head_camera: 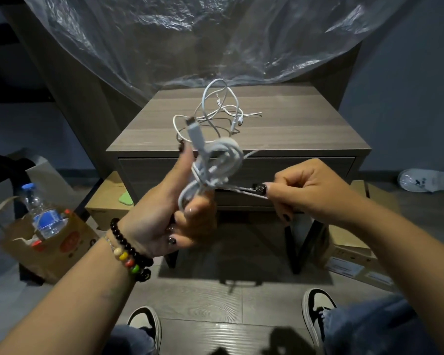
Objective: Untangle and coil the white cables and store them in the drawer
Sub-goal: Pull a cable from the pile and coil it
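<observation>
Head view, the only one: this looks like mid-coiling on the first cable. The left hand (162, 213) has its grip curled round a coil (215, 165) of white cable, held up in front of the drawer (305, 167), with one plug (194, 131) poking up out of the bundle. The right hand (305, 190) pinches the loose tail (244, 192) tight between thumb and fingers, pulled taut off to the side.

The rest of the cables (221, 111) sit in a loose tangle on the table (305, 129), well behind the hands, not sorted at all. Drawer looks closed from here.

My guess for the next move: wrap that tail round the coil to finish it without letting the loops spring loose. Then a hand has to free up to open the drawer, and the tangle on top needs picking apart.
</observation>
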Tool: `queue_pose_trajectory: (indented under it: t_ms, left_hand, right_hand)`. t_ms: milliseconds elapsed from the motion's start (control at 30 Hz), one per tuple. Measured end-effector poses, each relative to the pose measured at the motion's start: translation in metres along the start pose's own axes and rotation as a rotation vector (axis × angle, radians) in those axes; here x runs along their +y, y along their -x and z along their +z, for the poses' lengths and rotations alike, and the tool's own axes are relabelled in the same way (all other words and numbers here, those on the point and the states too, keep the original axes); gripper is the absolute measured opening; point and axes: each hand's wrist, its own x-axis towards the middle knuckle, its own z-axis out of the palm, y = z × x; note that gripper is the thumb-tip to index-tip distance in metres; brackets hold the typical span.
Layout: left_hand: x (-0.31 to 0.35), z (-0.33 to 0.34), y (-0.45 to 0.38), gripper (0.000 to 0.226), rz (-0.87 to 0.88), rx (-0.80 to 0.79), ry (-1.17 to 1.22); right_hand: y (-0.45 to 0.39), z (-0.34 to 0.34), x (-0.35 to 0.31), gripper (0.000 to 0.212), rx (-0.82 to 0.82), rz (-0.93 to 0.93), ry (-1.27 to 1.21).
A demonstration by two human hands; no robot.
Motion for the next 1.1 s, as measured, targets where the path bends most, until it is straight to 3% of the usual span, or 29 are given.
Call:
queue_pose_trajectory:
  t_ms: [100, 233, 400, 567, 733, 867, 1100]
  left_hand:
    - [-0.001, 0.008, 0.000, 0.060, -0.075, 0.274, -0.336]
    - [-0.003, 0.003, 0.012, 0.065, -0.263, 0.109, -0.681]
    - [-0.013, -0.001, 0.012, 0.072, -0.415, 0.175, -1.056]
    - [-0.049, -0.003, -0.002, 0.075, -0.573, 0.279, -1.397]
    - [-0.091, -0.010, -0.029, 0.061, -0.594, 0.439, -1.855]
    - [-0.107, -0.021, -0.037, 0.053, -0.603, 0.516, -1.966]
    - [-0.081, -0.069, -0.023, 0.059, -0.555, 0.834, -1.777]
  right_hand:
    - [-0.002, -0.003, 0.012, 0.038, 0.000, 0.042, -0.030]
    - [-0.006, 0.006, 0.024, 0.027, -0.026, 0.126, -0.017]
    - [-0.008, 0.013, 0.032, 0.018, -0.016, 0.231, -0.129]
    - [-0.014, 0.018, 0.026, 0.019, -0.050, 0.397, -0.545]
    - [-0.022, 0.032, 0.024, 0.016, 0.006, 0.622, -0.426]
    - [-0.020, 0.051, 0.017, 0.017, 0.093, 0.579, -0.306]
    - [-0.009, 0.052, 0.011, 0.022, 0.272, 0.448, -0.267]
